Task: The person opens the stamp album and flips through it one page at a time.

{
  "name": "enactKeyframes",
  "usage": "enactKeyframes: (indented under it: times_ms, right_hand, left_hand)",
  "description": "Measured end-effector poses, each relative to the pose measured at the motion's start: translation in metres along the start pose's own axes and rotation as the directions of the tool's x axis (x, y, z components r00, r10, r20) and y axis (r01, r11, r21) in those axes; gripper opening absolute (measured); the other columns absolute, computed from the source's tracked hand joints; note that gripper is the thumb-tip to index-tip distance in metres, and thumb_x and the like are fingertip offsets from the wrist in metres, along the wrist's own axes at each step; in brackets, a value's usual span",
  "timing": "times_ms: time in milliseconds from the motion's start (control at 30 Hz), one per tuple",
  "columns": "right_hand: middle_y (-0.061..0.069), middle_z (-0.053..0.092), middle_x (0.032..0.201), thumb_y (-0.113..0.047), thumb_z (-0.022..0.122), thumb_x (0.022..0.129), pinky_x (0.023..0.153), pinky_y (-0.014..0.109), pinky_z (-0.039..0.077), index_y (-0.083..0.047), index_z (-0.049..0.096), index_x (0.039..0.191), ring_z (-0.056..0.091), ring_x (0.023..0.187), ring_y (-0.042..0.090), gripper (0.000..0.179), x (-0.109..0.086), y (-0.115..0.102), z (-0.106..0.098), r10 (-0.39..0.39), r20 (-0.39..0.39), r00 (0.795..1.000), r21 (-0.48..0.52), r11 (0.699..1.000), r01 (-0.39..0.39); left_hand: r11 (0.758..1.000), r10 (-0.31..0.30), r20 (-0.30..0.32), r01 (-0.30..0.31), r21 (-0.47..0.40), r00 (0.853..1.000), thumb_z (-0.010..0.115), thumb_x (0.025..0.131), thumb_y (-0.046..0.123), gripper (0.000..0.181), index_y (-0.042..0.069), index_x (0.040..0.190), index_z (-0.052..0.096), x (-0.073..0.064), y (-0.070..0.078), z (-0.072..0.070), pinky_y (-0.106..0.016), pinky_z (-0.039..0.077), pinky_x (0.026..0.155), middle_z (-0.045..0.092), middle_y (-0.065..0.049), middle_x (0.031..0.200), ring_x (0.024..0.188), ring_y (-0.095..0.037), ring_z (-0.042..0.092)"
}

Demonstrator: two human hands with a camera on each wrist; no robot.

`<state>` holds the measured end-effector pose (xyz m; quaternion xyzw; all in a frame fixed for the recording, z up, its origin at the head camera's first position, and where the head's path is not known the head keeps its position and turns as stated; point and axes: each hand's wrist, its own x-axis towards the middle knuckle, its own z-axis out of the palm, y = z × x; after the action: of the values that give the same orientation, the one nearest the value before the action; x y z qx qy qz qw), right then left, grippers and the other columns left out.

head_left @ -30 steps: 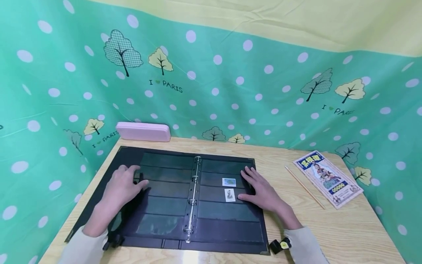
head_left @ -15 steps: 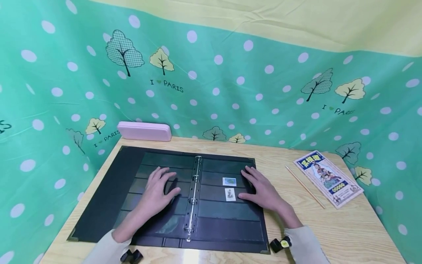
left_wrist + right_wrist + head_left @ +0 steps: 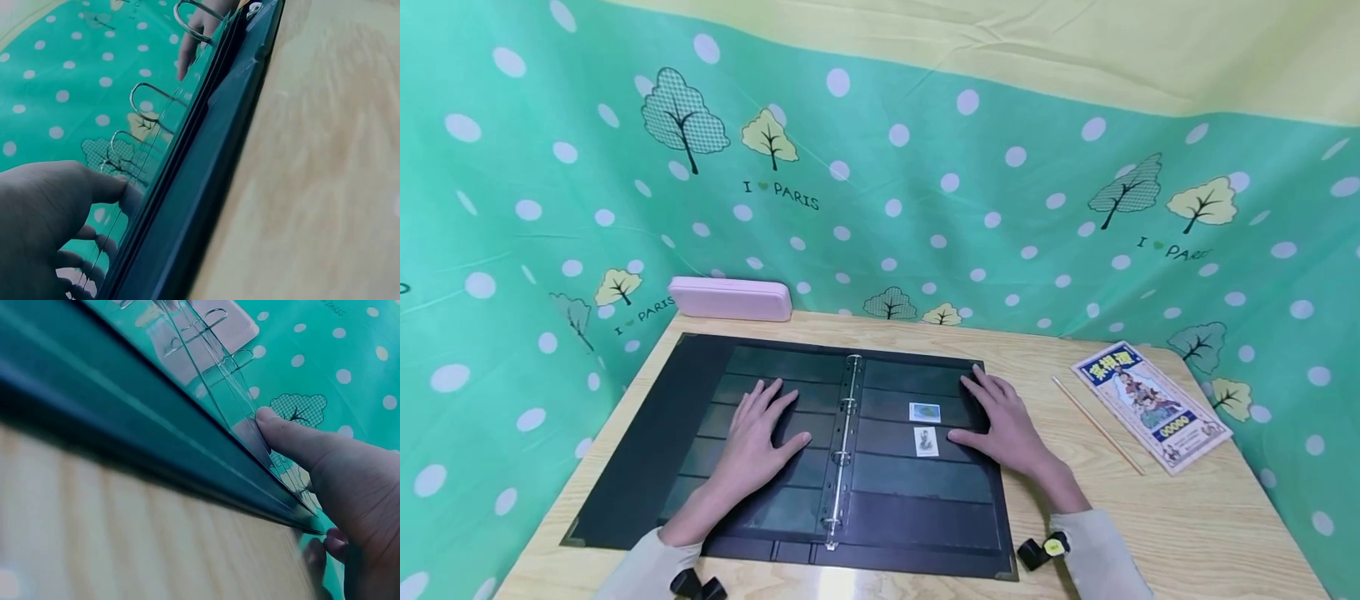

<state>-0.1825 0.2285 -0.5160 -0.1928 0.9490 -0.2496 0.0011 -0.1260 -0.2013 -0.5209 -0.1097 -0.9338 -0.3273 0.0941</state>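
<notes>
A black ring-binder stamp album (image 3: 625, 467) lies open on the wooden table, its metal rings (image 3: 842, 458) running down the middle. Two stamps show on the right page: a blue one (image 3: 924, 412) and, just below it, a grey-and-white portrait stamp (image 3: 926, 442). My left hand (image 3: 756, 442) rests on the left page with fingers spread, the thumb pointing toward the rings. At the right page's outer edge lies my right hand (image 3: 1003, 421), its thumb (image 3: 281, 428) touching the clear sheet close to the portrait stamp. Neither hand grips anything.
A pink case (image 3: 730, 298) stands behind the album at the back left. To the right lie a thin wooden stick (image 3: 1097, 425) and a printed booklet (image 3: 1152, 407). Green dotted cloth (image 3: 880, 183) hangs behind the table (image 3: 1217, 517).
My left hand has moved right from the left page's outer side to nearer the rings, and has stayed there since half a second ago. The right hand has barely moved.
</notes>
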Motion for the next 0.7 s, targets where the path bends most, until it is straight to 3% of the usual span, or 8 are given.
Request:
enactKeyframes:
  times_ms: [267, 467, 700]
  right_hand:
    - [0.015, 0.036, 0.178, -0.054, 0.085, 0.095, 0.124, 0.081, 0.024, -0.010, 0.036, 0.174, 0.018, 0.168, 0.046, 0.102, -0.0006, 0.0010, 0.0005, 0.007, 0.021, 1.000, -0.024, 1.000, -0.006]
    - [0.020, 0.045, 0.172, -0.049, 0.085, 0.097, 0.122, 0.077, 0.031, -0.011, 0.040, 0.172, 0.027, 0.165, 0.047, 0.095, -0.0025, -0.0048, -0.0021, -0.007, -0.008, 1.000, -0.019, 1.000, 0.007]
    - [0.022, 0.044, 0.172, -0.048, 0.085, 0.097, 0.118, 0.076, 0.038, -0.015, 0.043, 0.172, 0.033, 0.162, 0.051, 0.092, -0.0027, -0.0076, -0.0031, 0.020, -0.010, 1.000, -0.015, 1.000, -0.020]
  left_hand:
    - [1.000, -0.011, -0.002, 0.011, 0.012, 1.000, 0.087, 0.095, 0.032, 0.073, 0.000, 0.155, 0.061, -0.0024, -0.0004, 0.0023, -0.073, 0.016, 0.130, 0.042, -0.031, 0.170, 0.163, -0.055, 0.025]
    - [1.000, -0.008, -0.008, 0.008, 0.009, 1.000, 0.087, 0.095, 0.031, 0.073, -0.001, 0.155, 0.061, -0.0019, 0.0002, 0.0023, -0.073, 0.016, 0.130, 0.042, -0.031, 0.170, 0.163, -0.055, 0.025]
    - [1.000, -0.008, -0.009, 0.008, 0.011, 1.000, 0.087, 0.095, 0.032, 0.073, -0.001, 0.155, 0.060, -0.0016, 0.0014, 0.0020, -0.072, 0.016, 0.130, 0.042, -0.031, 0.170, 0.163, -0.054, 0.024]
